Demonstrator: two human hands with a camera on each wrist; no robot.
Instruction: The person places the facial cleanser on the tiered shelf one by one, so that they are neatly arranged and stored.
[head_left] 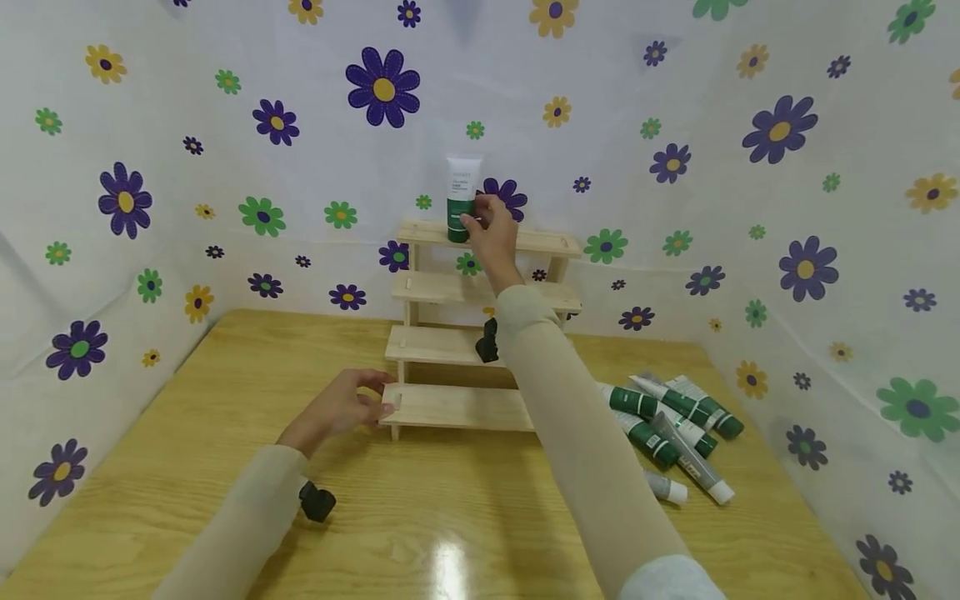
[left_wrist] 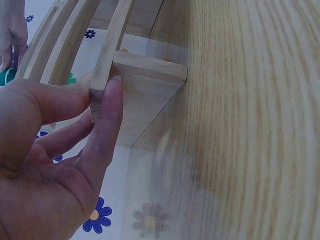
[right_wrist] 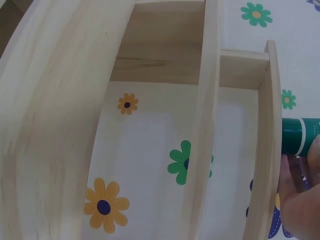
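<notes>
A four-step wooden display rack (head_left: 457, 404) stands on the table. Upright at the left part of its top step is a white and green squeeze tube (head_left: 463, 185), cap down. My right hand (head_left: 495, 233) grips the tube's lower part from the right, between thumb and fingers. In the right wrist view, the tube's green cap (right_wrist: 291, 136) meets the top board (right_wrist: 270, 145). Down at the lowest step, my left hand (head_left: 341, 408) pinches the left end of the board (left_wrist: 111, 55), thumb on one face and fingers on the other.
Right of the rack lies a loose pile of tubes (head_left: 652, 442), some green and white, some grey with white caps. My right forearm (head_left: 577, 425) crosses in front of the rack's right side. A flower-printed sheet (head_left: 315, 167) hangs behind and beside the wooden table (head_left: 420, 500).
</notes>
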